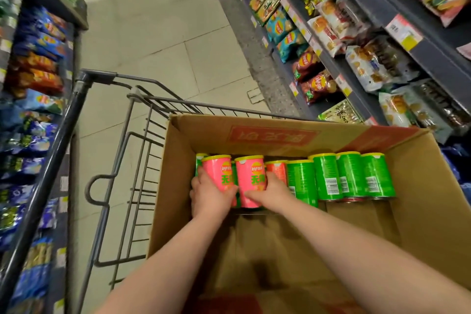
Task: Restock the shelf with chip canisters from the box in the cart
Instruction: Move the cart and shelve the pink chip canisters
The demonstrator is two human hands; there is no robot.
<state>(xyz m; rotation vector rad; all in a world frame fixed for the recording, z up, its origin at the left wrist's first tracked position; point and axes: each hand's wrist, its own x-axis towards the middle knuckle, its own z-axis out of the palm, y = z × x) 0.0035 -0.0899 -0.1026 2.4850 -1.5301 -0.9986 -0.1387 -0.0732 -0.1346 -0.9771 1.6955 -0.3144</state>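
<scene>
Step in hand: picking two chip canisters out of the box (280, 135), one per hand, judged from the grips.
Left hand (209, 195): fingers curled round the lower part of the left pink canister (219, 168).
Right hand (271, 190): wrapped round the lower part of the right pink canister (248, 176), thumb across its front.
Canister position: both pink ones are upright with yellow lids on top, side by side at the box's far left end. I cannot tell whether their bases are off the box floor.
Neighbours: an orange canister (276, 169) is just behind the right hand. The green canisters (351, 176) stand in a row to the right, the nearest almost against the right wrist.
Doing it well: lift straight up and keep the two tubes parallel, so the knuckles do not tip the orange or the nearest green one. The low grips leave the tops free to sway, so a higher grip may steady them.
Edges: the left box wall is close beside the left hand. The far wall rises above the lids, so the canisters must clear it before they swing out.
Open room: the near half of the box floor is bare cardboard, good for drawing the arms back.
Route: the box sits in the cart (142, 135), and the shelf (356, 89) to the right is near, packed with snack bags. The aisle floor (153, 33) ahead is open.
</scene>
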